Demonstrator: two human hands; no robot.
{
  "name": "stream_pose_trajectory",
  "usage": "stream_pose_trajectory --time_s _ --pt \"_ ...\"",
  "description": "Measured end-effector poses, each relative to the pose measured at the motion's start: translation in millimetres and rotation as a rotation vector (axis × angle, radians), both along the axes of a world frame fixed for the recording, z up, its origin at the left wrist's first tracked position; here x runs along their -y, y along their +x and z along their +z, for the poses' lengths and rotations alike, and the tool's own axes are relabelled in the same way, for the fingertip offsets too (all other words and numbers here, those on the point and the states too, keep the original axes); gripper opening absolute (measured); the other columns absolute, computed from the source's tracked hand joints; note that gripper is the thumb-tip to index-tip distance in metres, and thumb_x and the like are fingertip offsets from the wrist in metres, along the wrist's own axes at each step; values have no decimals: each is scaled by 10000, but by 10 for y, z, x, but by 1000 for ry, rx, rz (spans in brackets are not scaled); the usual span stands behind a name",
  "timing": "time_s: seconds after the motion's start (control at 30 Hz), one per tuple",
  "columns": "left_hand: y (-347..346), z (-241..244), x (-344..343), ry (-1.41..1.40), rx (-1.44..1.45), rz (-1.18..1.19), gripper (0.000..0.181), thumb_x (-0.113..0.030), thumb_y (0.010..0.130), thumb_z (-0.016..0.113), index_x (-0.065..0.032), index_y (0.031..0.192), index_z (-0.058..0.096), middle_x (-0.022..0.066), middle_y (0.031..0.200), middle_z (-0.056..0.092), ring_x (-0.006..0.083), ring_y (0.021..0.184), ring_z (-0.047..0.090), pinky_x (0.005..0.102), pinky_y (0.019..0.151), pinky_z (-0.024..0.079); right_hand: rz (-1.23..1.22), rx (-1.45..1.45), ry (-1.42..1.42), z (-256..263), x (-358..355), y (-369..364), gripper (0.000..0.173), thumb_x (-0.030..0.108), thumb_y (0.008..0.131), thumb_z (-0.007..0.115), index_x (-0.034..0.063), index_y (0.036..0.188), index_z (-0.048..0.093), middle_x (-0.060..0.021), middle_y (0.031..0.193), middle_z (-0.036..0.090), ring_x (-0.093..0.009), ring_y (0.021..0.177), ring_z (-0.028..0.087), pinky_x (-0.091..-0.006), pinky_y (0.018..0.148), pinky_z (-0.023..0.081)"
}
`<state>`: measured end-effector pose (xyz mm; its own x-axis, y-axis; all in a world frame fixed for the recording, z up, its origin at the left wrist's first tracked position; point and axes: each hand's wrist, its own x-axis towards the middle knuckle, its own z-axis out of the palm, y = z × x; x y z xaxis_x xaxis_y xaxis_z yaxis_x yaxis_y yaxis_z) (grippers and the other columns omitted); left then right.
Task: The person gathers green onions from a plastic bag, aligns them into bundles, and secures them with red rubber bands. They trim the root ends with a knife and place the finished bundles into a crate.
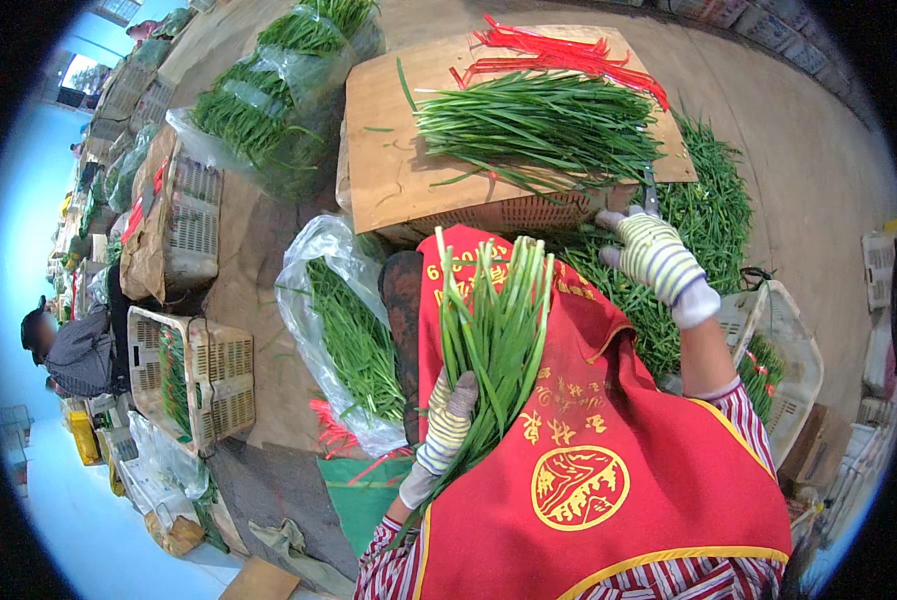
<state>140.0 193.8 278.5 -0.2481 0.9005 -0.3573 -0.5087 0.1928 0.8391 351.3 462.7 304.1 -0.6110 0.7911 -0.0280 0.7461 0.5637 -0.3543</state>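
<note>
A bunch of garlic chives lies against the red apron, its pale stem ends pointing away from me. My left hand, in a striped knit glove, is closed around its leafy part. My right hand, gloved alike, hovers over loose greens with its fingers apart and nothing seen in them. Just beyond its fingertips, a knife's dark handle juts over the edge of a board; touch between them cannot be made out. On that board rests a larger pile of chives.
Red ties lie at the board's far side. An open plastic bag of greens stands left of my knees, near more red ties. Crates flank me. Large bagged bundles stand far left; another person sits leftward.
</note>
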Motion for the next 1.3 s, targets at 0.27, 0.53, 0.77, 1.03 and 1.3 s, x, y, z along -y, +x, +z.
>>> stream_pose_trajectory --time_s 0.27,0.53,0.77,1.03,1.3 --pt "48 160 -33 -95 -194 -81 506 -149 913 512 -22 1381 368 99 1154 604 165 982 586 293 876 463 538 -307 285 770 531 -732 426 347 668 731 113 1019 676 -169 1328 484 -400 1243 431 -467 1011 395" --pt "15 -55 75 -93 -200 -37 408 -218 941 575 -64 1308 488 42 1148 601 130 1000 566 288 881 462 29 -975 -610 228 415 -675 145 163 910 592 22 932 619 0 732 597 -87 693 572 -227 644 476" --pt "-31 29 48 -2 201 5 465 -341 973 489 -50 1333 449 98 1229 578 208 1097 574 345 961 452 64 -110 -469 258 232 -6 652 358 793 689 -21 1287 494 -215 1264 557 -279 1185 536 -359 987 423" --pt "30 144 -106 114 22 -322 735 -232 815 711 -79 1414 314 69 1323 491 192 1190 498 345 1000 406 62 -1078 -1263 121 820 -763 679 73 727 762 9 1323 442 -63 1164 606 -141 1058 548 -311 970 418" --pt "-144 -829 296 71 215 2 516 -122 780 746 -66 1241 520 52 1167 605 177 985 605 319 864 487 -8 -1067 -1424 -22 841 -714 659 87 763 695 19 1353 411 -86 1199 579 -173 1105 542 -322 956 435"
